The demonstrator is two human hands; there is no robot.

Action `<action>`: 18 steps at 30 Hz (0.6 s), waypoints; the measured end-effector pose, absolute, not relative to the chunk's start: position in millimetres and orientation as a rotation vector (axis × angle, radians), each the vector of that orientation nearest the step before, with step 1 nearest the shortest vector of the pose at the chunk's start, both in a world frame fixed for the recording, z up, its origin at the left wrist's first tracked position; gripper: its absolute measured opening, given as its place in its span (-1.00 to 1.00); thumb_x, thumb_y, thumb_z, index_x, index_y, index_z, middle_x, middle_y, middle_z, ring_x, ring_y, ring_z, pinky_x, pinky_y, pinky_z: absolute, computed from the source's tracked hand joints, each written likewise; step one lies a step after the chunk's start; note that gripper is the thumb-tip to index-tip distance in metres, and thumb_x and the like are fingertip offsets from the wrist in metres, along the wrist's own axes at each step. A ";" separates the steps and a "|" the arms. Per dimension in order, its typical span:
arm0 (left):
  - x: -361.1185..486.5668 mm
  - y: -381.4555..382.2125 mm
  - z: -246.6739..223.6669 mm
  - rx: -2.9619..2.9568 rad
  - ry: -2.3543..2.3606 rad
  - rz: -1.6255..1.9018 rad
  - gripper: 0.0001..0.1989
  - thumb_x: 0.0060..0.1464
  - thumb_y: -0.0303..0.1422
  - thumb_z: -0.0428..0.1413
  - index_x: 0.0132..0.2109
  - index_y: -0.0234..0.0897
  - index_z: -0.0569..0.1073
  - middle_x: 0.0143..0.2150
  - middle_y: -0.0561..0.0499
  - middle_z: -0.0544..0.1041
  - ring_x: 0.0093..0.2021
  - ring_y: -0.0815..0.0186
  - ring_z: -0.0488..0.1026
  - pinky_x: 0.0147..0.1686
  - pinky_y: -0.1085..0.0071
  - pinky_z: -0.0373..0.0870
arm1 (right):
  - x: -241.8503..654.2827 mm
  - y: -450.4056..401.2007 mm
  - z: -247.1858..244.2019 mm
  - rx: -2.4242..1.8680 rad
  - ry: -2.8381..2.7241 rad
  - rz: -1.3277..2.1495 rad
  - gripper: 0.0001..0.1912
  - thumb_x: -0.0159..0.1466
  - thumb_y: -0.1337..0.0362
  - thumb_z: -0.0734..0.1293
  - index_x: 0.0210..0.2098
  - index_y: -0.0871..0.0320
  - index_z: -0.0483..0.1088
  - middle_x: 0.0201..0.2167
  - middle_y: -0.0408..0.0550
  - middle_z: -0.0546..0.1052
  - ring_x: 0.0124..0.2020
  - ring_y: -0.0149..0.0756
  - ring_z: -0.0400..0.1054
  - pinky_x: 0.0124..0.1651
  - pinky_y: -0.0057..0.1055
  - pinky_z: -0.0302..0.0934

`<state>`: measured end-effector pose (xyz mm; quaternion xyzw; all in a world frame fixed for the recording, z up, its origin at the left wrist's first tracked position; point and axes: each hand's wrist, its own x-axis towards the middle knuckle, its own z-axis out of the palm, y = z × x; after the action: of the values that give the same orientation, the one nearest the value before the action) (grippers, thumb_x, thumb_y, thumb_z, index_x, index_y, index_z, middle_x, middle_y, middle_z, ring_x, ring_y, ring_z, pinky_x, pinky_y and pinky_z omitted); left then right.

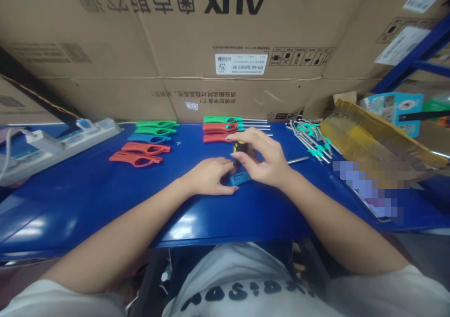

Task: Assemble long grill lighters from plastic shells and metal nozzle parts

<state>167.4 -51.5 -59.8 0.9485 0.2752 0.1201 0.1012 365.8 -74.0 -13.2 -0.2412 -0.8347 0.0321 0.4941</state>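
My right hand grips a short black-and-yellow screwdriver, held upright with its tip down at a blue gas lighter. That lighter lies flat on the table, and its metal tube sticks out to the right beyond my hand. My left hand is around the lighter's left end, thumb on the near side and fingers on the far side. Where the screwdriver tip meets the lighter is partly hidden by my fingers.
Behind stand red and green lighters with tubes. Several green, blue and red lighter shells lie at left, near a white power strip. Metal tubes with teal parts lie right, beside a yellow-taped box. A large carton backs the blue table.
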 end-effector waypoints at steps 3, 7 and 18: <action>167.2 -51.2 -60.6 2.772 0.801 0.377 -0.68 0.10 -0.07 0.20 -0.26 -0.25 0.41 -0.35 0.02 0.48 -0.36 0.24 0.42 -0.37 0.36 0.25 | 368.3 -73.5 -16.3 -0.591 -2.010 -0.129 -0.75 0.37 0.18 0.33 0.00 0.10 0.47 -0.25 -0.03 0.58 -0.28 -0.28 0.48 -0.20 -0.37 0.41; 167.3 -49.6 -61.3 2.761 0.796 0.373 -0.68 0.10 -0.07 0.19 -0.23 -0.25 0.41 -0.30 0.00 0.50 -0.31 0.21 0.44 -0.31 0.35 0.29 | 368.2 -74.4 -14.4 -0.593 -2.044 0.211 -0.62 0.49 0.28 0.06 0.18 0.12 0.34 0.02 0.08 0.55 0.01 -0.25 0.47 0.01 -0.29 0.40; 167.5 -47.9 -62.3 2.775 0.790 0.363 -0.66 0.10 -0.04 0.19 -0.29 -0.25 0.41 -0.35 0.01 0.46 -0.35 0.24 0.41 -0.34 0.36 0.26 | 368.5 -73.3 -14.8 -0.545 -2.033 0.220 -0.63 0.48 0.27 0.07 0.17 0.14 0.35 -0.01 0.07 0.56 -0.02 -0.26 0.47 -0.02 -0.29 0.42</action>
<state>167.5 -47.9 -62.3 0.9477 0.2699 0.1240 0.1167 368.5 -73.3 -14.8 -0.2245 -0.8372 0.0904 0.4905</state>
